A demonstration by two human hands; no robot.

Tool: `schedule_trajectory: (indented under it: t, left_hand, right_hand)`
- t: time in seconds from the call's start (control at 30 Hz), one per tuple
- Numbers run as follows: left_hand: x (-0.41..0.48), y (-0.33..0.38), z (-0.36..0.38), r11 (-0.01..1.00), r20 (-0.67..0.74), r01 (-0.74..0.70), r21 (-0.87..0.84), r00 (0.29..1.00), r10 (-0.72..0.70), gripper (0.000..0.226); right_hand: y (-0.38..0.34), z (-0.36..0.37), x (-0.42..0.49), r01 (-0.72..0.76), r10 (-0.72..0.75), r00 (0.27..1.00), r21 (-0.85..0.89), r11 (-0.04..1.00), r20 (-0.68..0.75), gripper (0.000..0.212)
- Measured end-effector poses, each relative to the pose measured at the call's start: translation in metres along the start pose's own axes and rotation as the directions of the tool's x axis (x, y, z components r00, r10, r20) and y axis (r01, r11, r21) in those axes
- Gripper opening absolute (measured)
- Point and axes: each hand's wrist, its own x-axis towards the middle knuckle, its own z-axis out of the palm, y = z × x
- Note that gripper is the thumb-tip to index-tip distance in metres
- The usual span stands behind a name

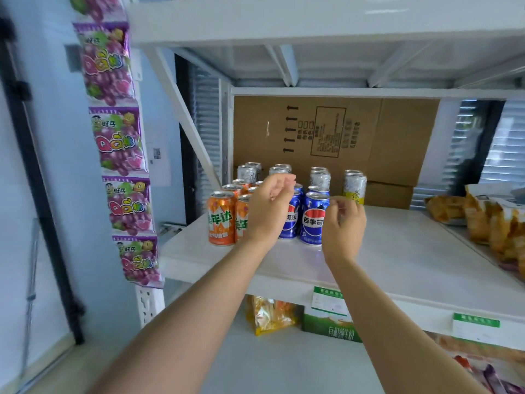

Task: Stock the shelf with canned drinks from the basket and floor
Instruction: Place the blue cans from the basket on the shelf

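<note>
White metal shelving filled the head view, and the canned drinks stood in a block at the left end of the middle shelf board (397,251). Orange Mirinda cans (221,217) made up the leftmost rows, with blue Pepsi cans (312,220) just beside them on the right. Silver cans (250,172) stood further back. A yellow-and-white can (355,186) stood at the right rear corner of the block, with another close behind it. All the cans were upright, packed close together, in front of a brown cardboard box (312,132) at the back of the shelf.

Both bare forearms reached up from the lower edge of the view. The left hand (270,209) hung in front of the cans where orange met blue, hiding several of them; its fingers were loosely curled with the thumb raised, and nothing lay in them. The right hand (343,226) was just beside the front Pepsi can on that can's right, fingers bent loosely in toward the palm and holding nothing. Whether its fingertips touched the can could not be told.

Purple grape gummy packets (119,137) hung in a strip down the left upright. Orange snack bags (488,223) lay at the right end of the same board. Green price labels (329,301) sat on its front edge, and below them, on the lower shelf, were a yellow bag (270,314) and a green carton (329,328).
</note>
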Motion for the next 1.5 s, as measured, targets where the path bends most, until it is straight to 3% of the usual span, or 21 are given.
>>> schedule_trajectory:
  t: [0.37, 0.57, 0.9, 1.3, 1.5]
  left_hand:
    - [-0.073, 0.036, -0.111, 0.988, -0.199, 0.131, -0.083, 0.969, -0.145, 0.02]
    - [-0.124, 0.045, -0.227, 0.985, -0.326, 0.17, -0.035, 0.93, -0.172, 0.009]
    - [-0.235, 0.051, -0.437, 0.936, -0.506, 0.335, 0.109, 0.829, -0.238, 0.015]
    - [-0.335, 0.001, -0.618, 0.761, -0.674, 0.607, 0.229, 0.663, -0.326, 0.019]
    - [-0.373, -0.039, -0.713, 0.683, -0.784, 0.715, 0.15, 0.507, -0.359, 0.017]
  right_hand:
    - [-0.108, 0.022, -0.107, -0.106, 0.035, 0.955, 0.23, 0.967, 0.296, 0.017]
    - [-0.172, 0.061, -0.204, -0.194, 0.038, 0.886, 0.295, 0.936, 0.463, 0.016]
    - [-0.262, 0.123, -0.389, -0.337, 0.054, 0.745, 0.307, 0.89, 0.664, 0.017]
    - [-0.306, 0.224, -0.577, -0.52, -0.037, 0.4, 0.26, 0.813, 0.916, 0.021]
    - [-0.318, 0.307, -0.657, -0.544, -0.102, 0.189, 0.191, 0.817, 0.977, 0.02]
